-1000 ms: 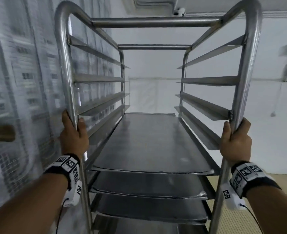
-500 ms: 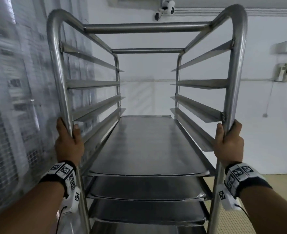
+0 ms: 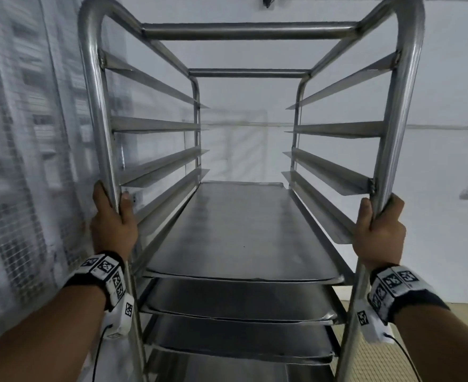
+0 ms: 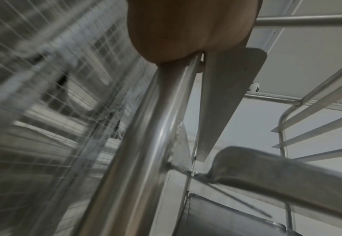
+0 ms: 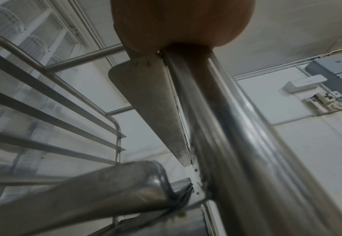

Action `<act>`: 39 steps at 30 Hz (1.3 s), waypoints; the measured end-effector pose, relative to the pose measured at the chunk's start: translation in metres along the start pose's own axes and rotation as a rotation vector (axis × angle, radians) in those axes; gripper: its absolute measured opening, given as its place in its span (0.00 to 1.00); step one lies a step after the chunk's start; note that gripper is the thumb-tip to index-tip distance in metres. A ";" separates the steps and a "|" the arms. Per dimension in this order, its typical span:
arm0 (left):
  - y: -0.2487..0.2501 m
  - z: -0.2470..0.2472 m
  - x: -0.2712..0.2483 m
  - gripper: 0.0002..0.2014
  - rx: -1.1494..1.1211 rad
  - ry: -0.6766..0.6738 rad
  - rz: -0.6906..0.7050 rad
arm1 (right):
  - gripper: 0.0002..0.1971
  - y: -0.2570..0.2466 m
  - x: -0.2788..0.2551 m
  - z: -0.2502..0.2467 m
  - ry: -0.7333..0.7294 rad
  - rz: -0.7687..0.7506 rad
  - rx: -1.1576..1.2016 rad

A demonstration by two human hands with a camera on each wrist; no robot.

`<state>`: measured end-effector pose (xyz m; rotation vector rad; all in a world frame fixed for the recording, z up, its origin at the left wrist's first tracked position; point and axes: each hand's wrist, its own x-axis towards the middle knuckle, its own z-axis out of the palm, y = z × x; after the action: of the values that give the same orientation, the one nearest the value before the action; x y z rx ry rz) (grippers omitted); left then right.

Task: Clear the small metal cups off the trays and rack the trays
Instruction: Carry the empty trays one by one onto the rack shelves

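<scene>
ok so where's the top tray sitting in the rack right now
In the head view the top tray lies centred in the rack, on the lowest visible runner pair, between the left hand and right hand gripping the front posts.

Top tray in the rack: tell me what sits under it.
Under the top tray, at least two more trays sit on lower runners. Only their front edges show; their surfaces are covered.
</scene>
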<state>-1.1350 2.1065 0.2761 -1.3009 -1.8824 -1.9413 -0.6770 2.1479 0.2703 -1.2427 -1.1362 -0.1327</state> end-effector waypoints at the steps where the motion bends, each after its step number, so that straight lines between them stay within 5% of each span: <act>1: 0.000 0.011 0.002 0.31 -0.004 0.011 -0.002 | 0.24 0.008 0.009 0.009 -0.005 0.006 0.003; 15: 0.007 0.141 0.028 0.32 0.043 0.064 0.005 | 0.25 0.092 0.103 0.107 -0.057 0.031 0.061; 39: -0.029 0.258 0.097 0.32 -0.001 0.047 -0.012 | 0.26 0.144 0.167 0.231 -0.044 0.056 0.029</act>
<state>-1.0922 2.3799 0.2762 -1.2355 -1.8714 -1.9619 -0.6443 2.4657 0.2700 -1.2553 -1.1359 -0.0466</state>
